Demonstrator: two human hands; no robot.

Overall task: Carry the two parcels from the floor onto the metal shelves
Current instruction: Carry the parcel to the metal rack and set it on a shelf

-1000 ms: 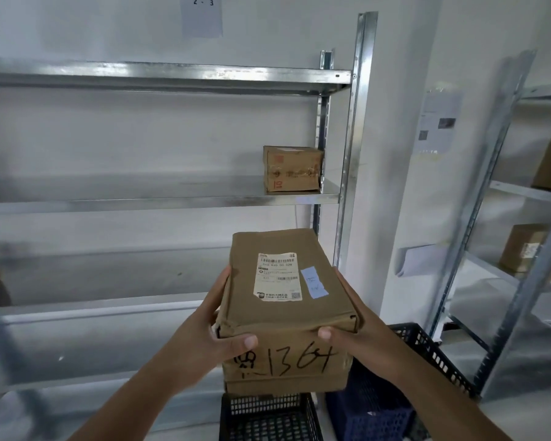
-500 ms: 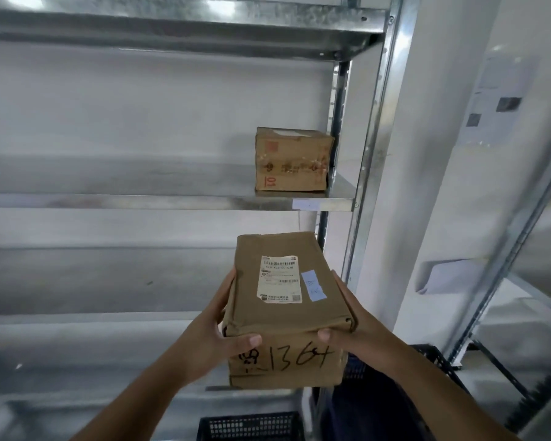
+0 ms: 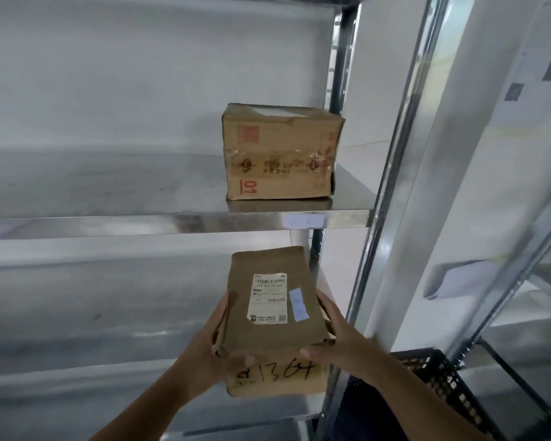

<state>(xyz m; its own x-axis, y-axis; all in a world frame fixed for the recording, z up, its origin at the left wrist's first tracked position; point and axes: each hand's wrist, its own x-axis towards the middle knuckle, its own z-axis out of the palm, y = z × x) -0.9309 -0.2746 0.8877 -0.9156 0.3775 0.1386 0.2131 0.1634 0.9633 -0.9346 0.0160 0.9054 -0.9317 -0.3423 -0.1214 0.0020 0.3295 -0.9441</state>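
Note:
I hold a brown paper-wrapped parcel (image 3: 272, 300) with a white shipping label and "1364" handwritten on its near side. My left hand (image 3: 218, 348) grips its left side and my right hand (image 3: 337, 338) its right side, thumbs over the near top edge. The parcel hangs in front of the lower metal shelf (image 3: 93, 316), below the upper shelf's front lip (image 3: 140, 222). A second parcel, a taped cardboard box (image 3: 280, 154) marked "01", rests on the upper shelf near its right end.
A steel upright post (image 3: 392, 192) bounds the shelving on the right. A black plastic crate (image 3: 439, 377) sits low at the right. Another rack's slanted post (image 3: 509, 281) and a white wall pocket (image 3: 458, 278) lie further right.
The view has closed in on the shelves and risen. The held parcel has moved forward toward the lower shelf opening, still in both hands. The box on the upper shelf has not moved.

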